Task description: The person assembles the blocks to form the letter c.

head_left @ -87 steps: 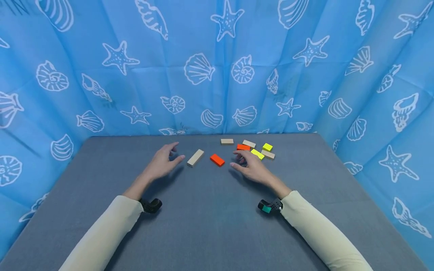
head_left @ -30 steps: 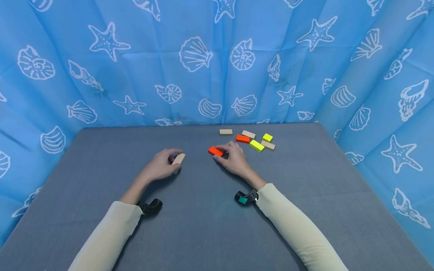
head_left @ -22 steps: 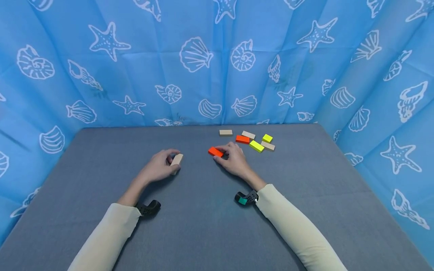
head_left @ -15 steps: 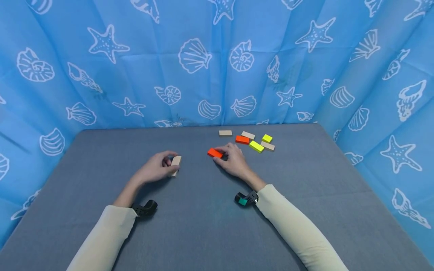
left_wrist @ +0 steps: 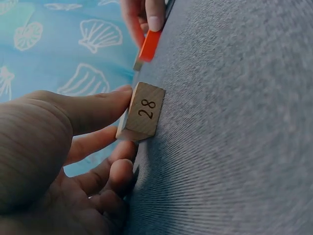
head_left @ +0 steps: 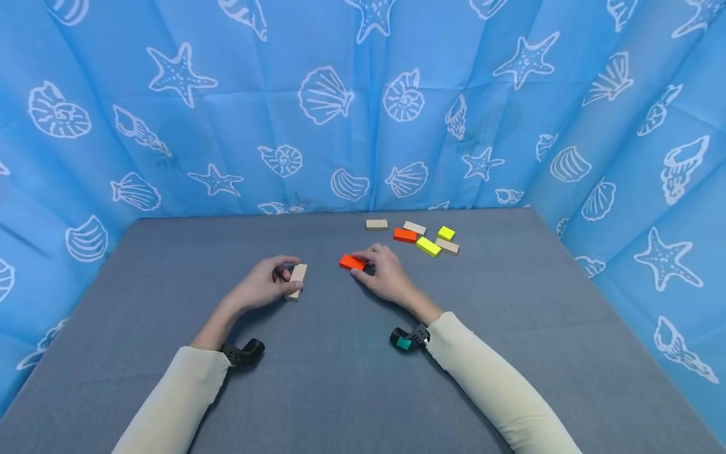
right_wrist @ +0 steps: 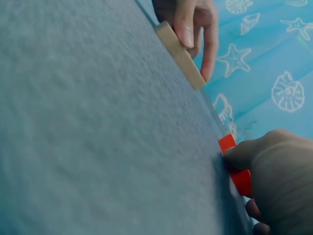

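Between thumb and fingers my left hand (head_left: 265, 282) pinches a plain wooden block (head_left: 297, 275) low over the grey table. In the left wrist view the near end of that wooden block (left_wrist: 145, 111) bears the number 28. To its right, my right hand (head_left: 384, 272) pinches an orange-red block (head_left: 348, 262) by its right part, with thumb and fingers on it. The right wrist view shows the orange-red block (right_wrist: 228, 143) partly hidden behind the thumb, and the wooden block (right_wrist: 181, 56) in the other hand. A short gap separates the two held blocks.
Behind my right hand lie loose blocks on the table (head_left: 329, 378): a second orange-red block (head_left: 405, 235), yellow blocks (head_left: 428, 246) (head_left: 446, 232) and plain wooden blocks (head_left: 377, 224) (head_left: 414, 227) (head_left: 447, 246). A blue shell-print curtain (head_left: 244, 126) hangs along the back and sides.
Both hands have taken hold of their blocks. The left hand brought the wooden block leftward and nearer, turning it more upright in view. Lately the right hand shifted the orange-red block slightly left.
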`<state>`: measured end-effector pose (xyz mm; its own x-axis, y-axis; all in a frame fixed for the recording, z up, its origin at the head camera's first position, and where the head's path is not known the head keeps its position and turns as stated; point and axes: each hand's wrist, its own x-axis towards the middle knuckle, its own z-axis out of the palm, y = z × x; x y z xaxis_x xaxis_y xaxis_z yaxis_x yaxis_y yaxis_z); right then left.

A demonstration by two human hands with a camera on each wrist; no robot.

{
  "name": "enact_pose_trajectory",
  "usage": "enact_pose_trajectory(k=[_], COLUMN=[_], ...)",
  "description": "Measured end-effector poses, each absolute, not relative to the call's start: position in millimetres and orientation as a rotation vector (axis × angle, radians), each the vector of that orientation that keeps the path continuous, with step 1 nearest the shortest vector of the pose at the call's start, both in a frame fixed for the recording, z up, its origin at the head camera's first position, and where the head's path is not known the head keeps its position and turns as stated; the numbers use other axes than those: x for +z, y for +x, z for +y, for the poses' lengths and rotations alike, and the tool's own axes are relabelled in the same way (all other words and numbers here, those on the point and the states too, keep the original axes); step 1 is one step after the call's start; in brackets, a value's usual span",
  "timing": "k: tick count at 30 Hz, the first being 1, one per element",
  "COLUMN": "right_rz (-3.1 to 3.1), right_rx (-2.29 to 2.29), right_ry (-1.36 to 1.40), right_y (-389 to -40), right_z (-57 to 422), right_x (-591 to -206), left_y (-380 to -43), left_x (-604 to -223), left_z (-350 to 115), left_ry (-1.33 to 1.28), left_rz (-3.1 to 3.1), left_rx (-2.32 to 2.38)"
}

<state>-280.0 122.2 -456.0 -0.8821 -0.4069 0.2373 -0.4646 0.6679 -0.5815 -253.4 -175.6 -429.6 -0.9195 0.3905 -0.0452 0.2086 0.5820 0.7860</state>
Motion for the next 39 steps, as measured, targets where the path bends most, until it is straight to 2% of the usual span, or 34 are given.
enact_pose_trajectory(k=[13, 27, 39], right_rz=[-2.655, -2.609, -2.581], right_rx=[1.077, 0.864, 0.757], right_ry=[0.858, 0.908, 0.987], right_y=[-272.6, -269.4, -269.9], right_z=[113.9, 109.8, 111.2], right_x=[-456.2, -457.8, -457.2], left_y=[-250.6, -248.6, -252.7], left_x=[-431.7, -435.2, -439.9], left_z=[-168.4, -160.9, -176.9], left_ry=[0.475, 0.453, 0.660], left_rz=[2.591, 2.635, 2.536], left_rx=[1.244, 1.238, 1.288])
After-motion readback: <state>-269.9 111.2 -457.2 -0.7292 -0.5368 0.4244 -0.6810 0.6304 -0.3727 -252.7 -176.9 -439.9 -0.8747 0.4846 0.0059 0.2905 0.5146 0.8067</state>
